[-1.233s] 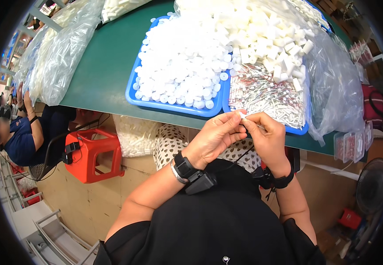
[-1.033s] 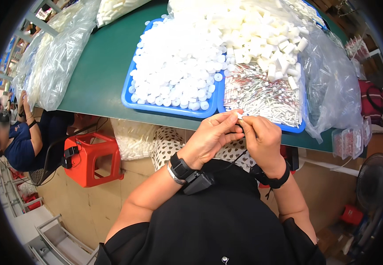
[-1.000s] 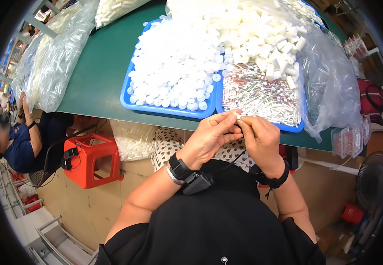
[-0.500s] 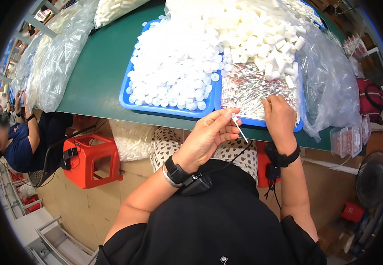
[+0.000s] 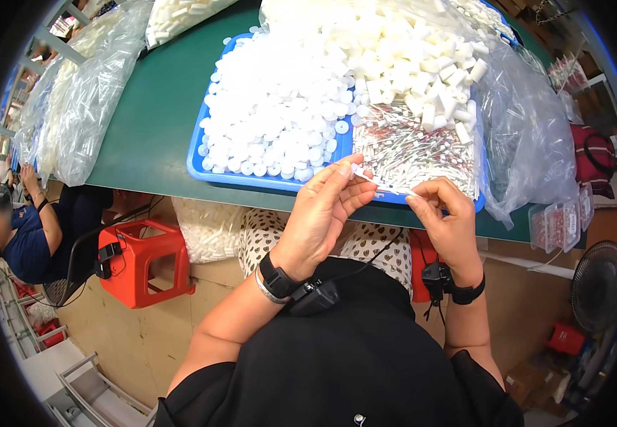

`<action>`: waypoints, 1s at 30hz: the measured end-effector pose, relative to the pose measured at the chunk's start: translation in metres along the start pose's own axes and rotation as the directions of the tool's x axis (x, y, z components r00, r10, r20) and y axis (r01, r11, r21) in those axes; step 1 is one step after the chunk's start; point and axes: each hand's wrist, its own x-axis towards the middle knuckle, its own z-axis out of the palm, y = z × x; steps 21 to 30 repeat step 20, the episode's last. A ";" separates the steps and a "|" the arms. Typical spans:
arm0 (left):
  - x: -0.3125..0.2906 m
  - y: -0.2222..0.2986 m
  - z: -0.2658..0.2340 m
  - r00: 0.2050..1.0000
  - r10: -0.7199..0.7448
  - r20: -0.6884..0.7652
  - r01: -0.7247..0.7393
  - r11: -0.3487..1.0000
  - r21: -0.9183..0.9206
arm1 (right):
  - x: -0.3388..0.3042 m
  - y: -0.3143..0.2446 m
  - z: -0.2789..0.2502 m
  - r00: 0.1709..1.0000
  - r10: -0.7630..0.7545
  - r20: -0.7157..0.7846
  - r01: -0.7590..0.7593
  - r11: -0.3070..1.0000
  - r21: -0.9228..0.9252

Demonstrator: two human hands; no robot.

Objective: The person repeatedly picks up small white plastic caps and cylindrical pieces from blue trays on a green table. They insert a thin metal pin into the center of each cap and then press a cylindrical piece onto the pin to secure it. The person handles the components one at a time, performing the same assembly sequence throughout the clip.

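Just in front of the blue trays, my left hand pinches a small white piece with a thin white stick pointing from it toward the right. My right hand has thumb and forefinger closed at the tip of another slim white stick, whose end meets or nearly meets the first; I cannot tell which. Beyond the right hand lies a heap of thin white and reddish sticks. White foam-like cylinders spill down over its far side. Small round white discs fill the tray to the left.
The blue tray rim runs along the green table. Clear plastic bags lie at left and right. A red stool, another person and a fan stand around.
My right hand has come back from the stick heap toward my left hand, now with a thin stick. My left hand has shifted slightly left and up, its stick tilted more level.
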 end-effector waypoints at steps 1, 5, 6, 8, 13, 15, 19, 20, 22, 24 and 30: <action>0.000 0.000 0.000 1.000 0.000 -0.002 0.000 1.000 0.002 | -0.001 0.000 0.001 1.000 -0.004 -0.001 0.004 1.000 -0.003; -0.001 -0.002 0.000 1.000 0.007 -0.014 -0.007 1.000 0.000 | -0.001 -0.004 0.004 1.000 -0.017 0.004 0.017 1.000 -0.002; -0.001 -0.002 -0.001 1.000 0.010 -0.018 -0.010 1.000 -0.002 | -0.001 -0.005 0.005 1.000 -0.024 0.003 0.024 1.000 -0.006; -0.001 -0.002 -0.001 1.000 0.006 -0.021 -0.006 1.000 -0.002 | -0.001 -0.006 0.006 0.999 -0.040 0.000 0.040 0.999 -0.021; -0.001 -0.002 -0.001 1.000 0.009 -0.026 -0.009 1.000 0.002 | 0.000 -0.007 0.007 0.997 -0.078 -0.005 0.078 0.996 -0.054; -0.001 -0.004 -0.004 1.000 0.014 -0.028 -0.014 1.000 0.003 | 0.000 -0.007 0.008 0.995 -0.098 -0.009 0.097 0.993 -0.067; 0.000 -0.006 -0.006 1.000 0.030 0.005 -0.031 0.999 0.044 | 0.000 -0.007 0.011 0.992 -0.121 -0.015 0.120 0.989 -0.090; 0.000 -0.007 -0.005 0.999 0.035 0.008 -0.036 0.997 0.066 | 0.000 -0.007 0.011 0.993 -0.121 -0.016 0.119 0.989 -0.091; 0.000 -0.007 -0.005 0.999 0.035 0.008 -0.036 0.997 0.066 | 0.000 -0.007 0.011 0.993 -0.121 -0.016 0.119 0.989 -0.091; 0.000 -0.007 -0.005 0.999 0.035 0.008 -0.036 0.997 0.066 | 0.000 -0.007 0.011 0.993 -0.121 -0.016 0.119 0.989 -0.091; 0.000 -0.007 -0.005 0.999 0.035 0.008 -0.036 0.997 0.066 | 0.000 -0.007 0.011 0.993 -0.121 -0.016 0.119 0.989 -0.091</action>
